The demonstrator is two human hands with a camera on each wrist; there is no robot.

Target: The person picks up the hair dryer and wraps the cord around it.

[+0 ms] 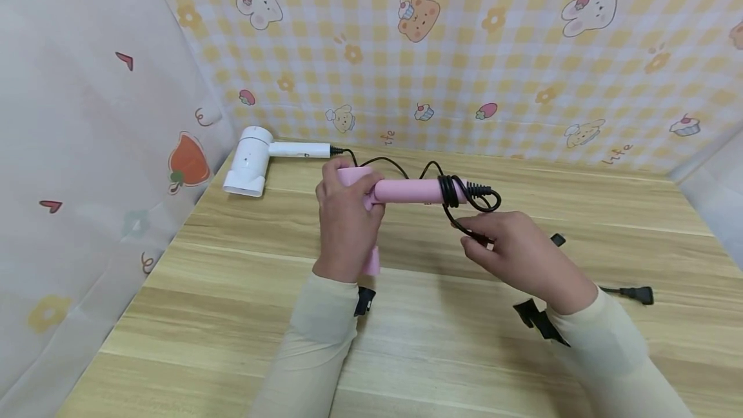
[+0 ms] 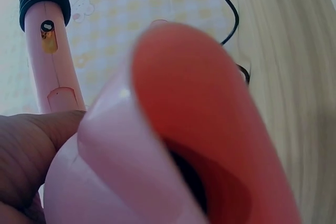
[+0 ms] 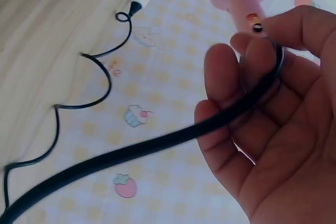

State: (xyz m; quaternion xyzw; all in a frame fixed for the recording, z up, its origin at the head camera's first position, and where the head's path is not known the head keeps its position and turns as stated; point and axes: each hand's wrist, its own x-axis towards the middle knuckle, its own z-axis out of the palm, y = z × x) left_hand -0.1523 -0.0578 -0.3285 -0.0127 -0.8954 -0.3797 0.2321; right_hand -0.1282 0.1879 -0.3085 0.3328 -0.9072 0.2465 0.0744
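Note:
In the head view, my left hand (image 1: 349,219) grips the head of a pink hair dryer (image 1: 409,191), held above the table with its handle pointing right. The dryer's flared pink nozzle (image 2: 220,93) fills much of the left wrist view. Several turns of black power cord (image 1: 449,191) are wound round the handle's end. My right hand (image 1: 525,258) is below and right of that end, holding the loose part of the cord between thumb and fingers. In the right wrist view the cord (image 3: 173,139) runs across the curled fingers and out to the lower left.
A white hair dryer (image 1: 249,163) lies at the table's back left, its thin black cord (image 3: 109,80) running in loose waves. A black plug (image 1: 637,295) lies on the wooden table (image 1: 441,360) at right. A patterned yellow-checked cloth (image 1: 464,69) hangs behind.

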